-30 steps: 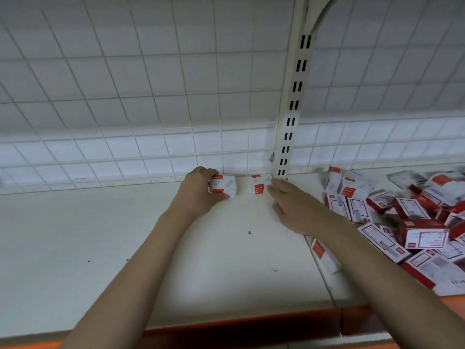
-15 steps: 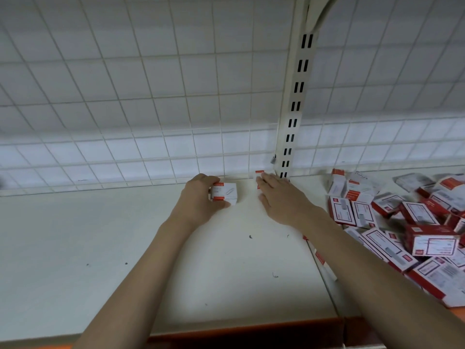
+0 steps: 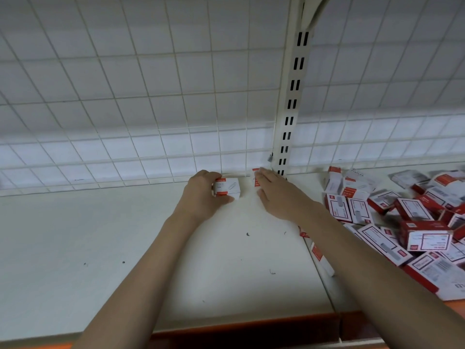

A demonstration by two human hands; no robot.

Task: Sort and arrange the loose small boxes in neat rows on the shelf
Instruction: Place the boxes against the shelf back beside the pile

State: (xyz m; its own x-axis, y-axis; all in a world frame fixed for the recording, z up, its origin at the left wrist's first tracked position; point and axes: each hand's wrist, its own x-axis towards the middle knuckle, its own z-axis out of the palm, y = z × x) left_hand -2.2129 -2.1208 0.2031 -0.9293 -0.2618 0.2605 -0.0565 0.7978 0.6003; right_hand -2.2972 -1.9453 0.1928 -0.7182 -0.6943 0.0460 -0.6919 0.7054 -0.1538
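Left hand: the left hand (image 3: 201, 197) grasped a small white-and-red cardboard box (image 3: 227, 188) at frame centre, on the white shelf (image 3: 100, 235).
Right hand: the right hand (image 3: 279, 195), fingers straight and released, pressed a second white-and-red box (image 3: 255, 178) against the wire-grid back.
Technique: probably best to slide both flush, edges aligned.

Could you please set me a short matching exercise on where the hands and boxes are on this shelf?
Things:
1. left hand
2. right hand
3. pile of loose boxes
4. slotted upright

Places or states:
A. heaped on the shelf's right side
B. fixed against the wire grid
C. grips a small box
D. fingers flat on a box by the back corner

Pairs: 1-C, 2-D, 3-A, 4-B
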